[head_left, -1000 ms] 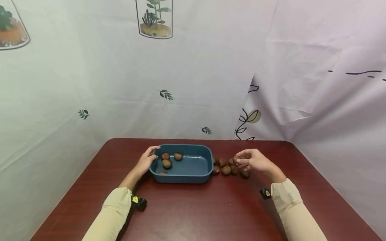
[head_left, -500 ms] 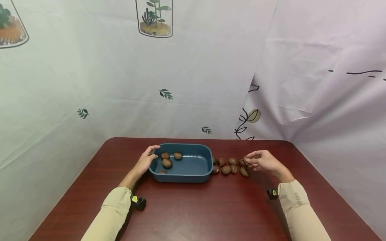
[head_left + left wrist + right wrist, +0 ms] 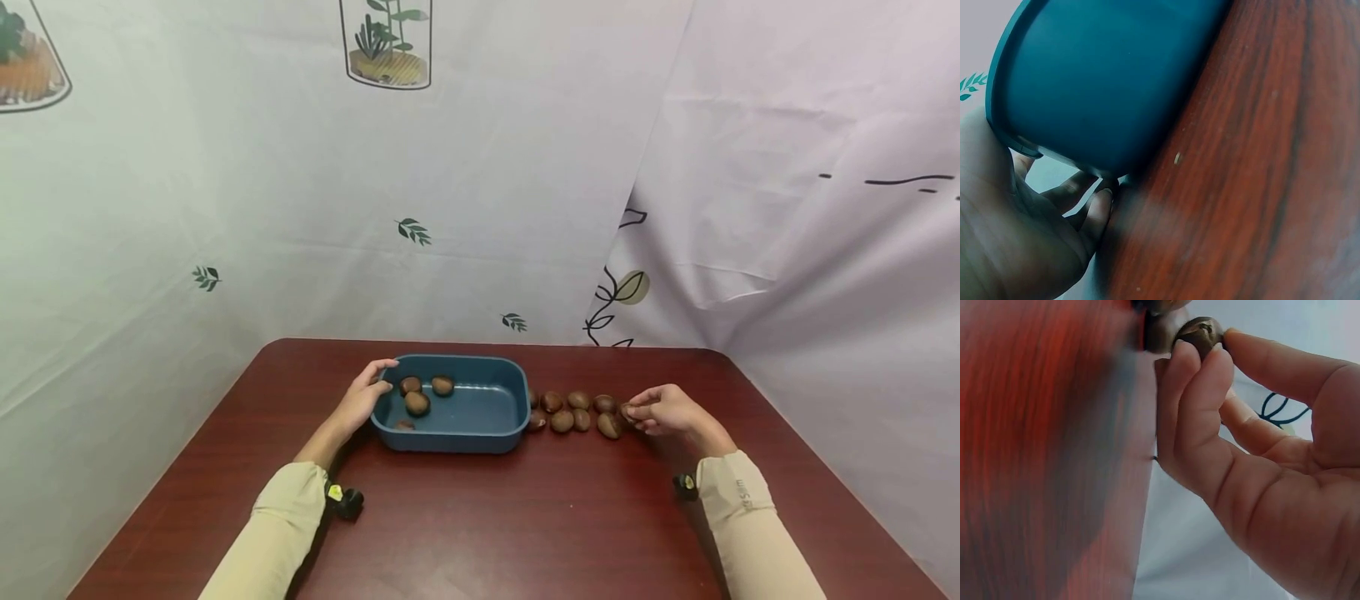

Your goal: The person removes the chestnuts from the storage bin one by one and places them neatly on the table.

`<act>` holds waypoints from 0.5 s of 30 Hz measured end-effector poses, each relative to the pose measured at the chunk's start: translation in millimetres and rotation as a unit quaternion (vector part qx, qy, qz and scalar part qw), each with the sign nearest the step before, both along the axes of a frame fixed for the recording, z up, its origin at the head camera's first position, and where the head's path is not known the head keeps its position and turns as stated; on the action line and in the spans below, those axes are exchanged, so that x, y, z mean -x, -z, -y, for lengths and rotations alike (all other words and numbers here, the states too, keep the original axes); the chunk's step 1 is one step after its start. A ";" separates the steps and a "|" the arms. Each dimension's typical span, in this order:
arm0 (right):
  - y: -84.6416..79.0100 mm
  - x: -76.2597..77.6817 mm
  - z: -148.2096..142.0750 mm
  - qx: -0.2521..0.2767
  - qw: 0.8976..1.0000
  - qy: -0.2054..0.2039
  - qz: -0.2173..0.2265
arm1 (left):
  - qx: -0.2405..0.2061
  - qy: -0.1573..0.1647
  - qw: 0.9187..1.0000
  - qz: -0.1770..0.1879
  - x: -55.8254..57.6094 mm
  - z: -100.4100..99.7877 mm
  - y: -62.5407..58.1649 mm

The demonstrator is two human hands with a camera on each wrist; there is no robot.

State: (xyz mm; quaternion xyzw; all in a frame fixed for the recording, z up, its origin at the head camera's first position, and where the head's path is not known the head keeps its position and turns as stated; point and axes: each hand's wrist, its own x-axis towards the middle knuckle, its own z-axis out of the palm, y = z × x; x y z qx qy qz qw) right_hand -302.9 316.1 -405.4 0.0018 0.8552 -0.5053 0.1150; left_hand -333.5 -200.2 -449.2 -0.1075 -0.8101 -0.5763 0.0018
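A blue rectangular dish (image 3: 450,444) stands on the table, with several brown chestnuts such as the chestnut (image 3: 417,404) in its left part. My left hand (image 3: 362,402) holds the dish's left end, its fingertips at the rim. In the left wrist view, fingers curl against the outer wall. Right of the dish, several chestnuts lie in two rows, one of them the near-row chestnut (image 3: 609,426). At the rows' right end my right hand (image 3: 666,411) pinches a chestnut (image 3: 1200,336) between thumb and fingers, right beside the last chestnuts.
The dark red wooden table (image 3: 465,525) has rounded far corners. Behind it hangs a pale cloth backdrop (image 3: 480,208) with plant prints. Small black cameras are strapped to both wrists, such as the left wrist camera (image 3: 348,504).
My right hand has moved right along the rows and lower with its chestnut, and another chestnut now lies uncovered in the far row. The left hand stays on the dish.
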 end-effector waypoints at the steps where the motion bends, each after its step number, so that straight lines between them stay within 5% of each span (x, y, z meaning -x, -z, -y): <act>1: 1.2 -0.1 -0.9 -0.002 1.000 -0.001 0.003 | 0.000 0.000 1.000 0.001 0.2 0.0 0.8; 15: 7.4 0.8 -4.8 0.003 1.000 -0.004 0.020 | 0.006 -0.002 1.000 0.001 1.9 -0.1 1.7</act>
